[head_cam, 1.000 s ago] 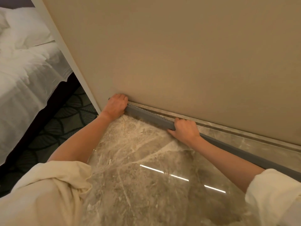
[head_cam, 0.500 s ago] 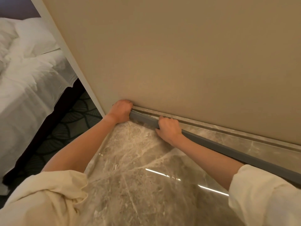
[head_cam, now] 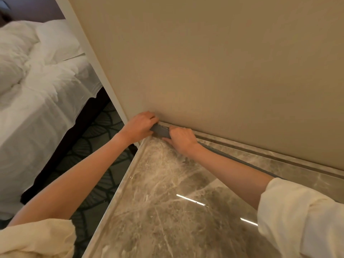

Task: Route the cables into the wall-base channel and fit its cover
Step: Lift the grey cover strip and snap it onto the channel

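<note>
A long grey channel cover [head_cam: 161, 130] lies along the foot of the beige wall [head_cam: 214, 71], on the marble skirting [head_cam: 279, 161], and runs off to the right behind my right forearm. My left hand [head_cam: 139, 125] is closed on its left end, at the wall's corner. My right hand [head_cam: 181, 138] presses on the cover a short way to the right, fingers curled over its top edge. Only a short grey stretch shows between the two hands. No cables are visible.
Polished marble floor [head_cam: 167, 211] fills the foreground and ends at a raised edge [head_cam: 119, 192] on the left. Beyond that edge lie dark patterned carpet [head_cam: 93, 146] and a bed with white sheets [head_cam: 37, 99]. A white wall trim [head_cam: 89, 53] marks the corner.
My right hand has slid left along the grey cover, closing most of the gap to my left hand. The left hand stays at the cover's end. The view has shifted left.
</note>
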Tool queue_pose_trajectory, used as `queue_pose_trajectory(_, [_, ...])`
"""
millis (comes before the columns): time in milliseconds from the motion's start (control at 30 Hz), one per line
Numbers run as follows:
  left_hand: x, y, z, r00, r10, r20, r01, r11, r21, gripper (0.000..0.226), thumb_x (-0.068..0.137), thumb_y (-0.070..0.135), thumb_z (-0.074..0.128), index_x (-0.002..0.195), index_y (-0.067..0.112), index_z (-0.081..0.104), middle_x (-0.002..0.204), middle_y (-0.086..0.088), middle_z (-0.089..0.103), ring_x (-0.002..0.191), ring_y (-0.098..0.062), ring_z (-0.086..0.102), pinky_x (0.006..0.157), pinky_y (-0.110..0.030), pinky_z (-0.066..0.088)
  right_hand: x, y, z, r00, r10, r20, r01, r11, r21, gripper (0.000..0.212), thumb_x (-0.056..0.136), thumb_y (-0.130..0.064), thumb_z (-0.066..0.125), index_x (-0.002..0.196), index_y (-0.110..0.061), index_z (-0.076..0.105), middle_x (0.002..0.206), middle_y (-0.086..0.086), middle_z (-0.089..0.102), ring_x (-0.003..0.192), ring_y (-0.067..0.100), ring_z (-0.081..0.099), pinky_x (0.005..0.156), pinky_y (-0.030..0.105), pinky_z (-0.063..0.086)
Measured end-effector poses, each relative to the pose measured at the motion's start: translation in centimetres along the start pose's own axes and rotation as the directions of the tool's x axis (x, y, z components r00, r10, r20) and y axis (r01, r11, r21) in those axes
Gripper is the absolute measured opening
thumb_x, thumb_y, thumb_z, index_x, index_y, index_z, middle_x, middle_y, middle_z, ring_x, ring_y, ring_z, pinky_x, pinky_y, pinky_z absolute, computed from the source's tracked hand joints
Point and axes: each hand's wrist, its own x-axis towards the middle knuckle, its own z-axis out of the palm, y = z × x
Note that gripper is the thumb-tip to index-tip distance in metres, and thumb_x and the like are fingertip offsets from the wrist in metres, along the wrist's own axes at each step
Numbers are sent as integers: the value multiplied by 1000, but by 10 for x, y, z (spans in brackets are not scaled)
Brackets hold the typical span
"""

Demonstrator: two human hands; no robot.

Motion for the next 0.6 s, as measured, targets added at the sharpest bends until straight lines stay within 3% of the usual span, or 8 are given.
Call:
queue_pose_trajectory(200, [-3, 4, -2, 994, 38, 103, -56, 983, 176, 24, 92, 9, 46, 111, 1, 59, 99, -14, 62, 89, -29, 59, 77, -41, 50, 2, 1, -2, 1000, -15, -7, 14, 999, -49, 43, 94, -48, 45, 104, -8, 54, 97, 13, 69, 84, 31, 67, 59, 32, 38])
queue_pose_trajectory(400, [-6, 10, -10, 986, 55, 157, -95, 961, 259, 16, 92, 6, 45, 101, 1, 58, 88, -13, 62, 77, -29, 60, 67, -38, 49, -4, -5, -1, 998, 16, -56, -18, 999, -45, 35, 92, -42, 52, 100, -9, 59, 95, 12, 70, 83, 31, 67, 58, 31, 38])
queue_pose_trajectory(600, [-13, 12, -10, 982, 61, 181, -108, 958, 264, 14, 94, 6, 46, 98, 2, 59, 86, -11, 65, 77, -26, 62, 68, -34, 51, -6, -13, -7, 996, 94, -13, -92, 993, 77, 31, 86, -40, 61, 89, -9, 64, 88, 12, 70, 80, 31, 66, 60, 33, 42])
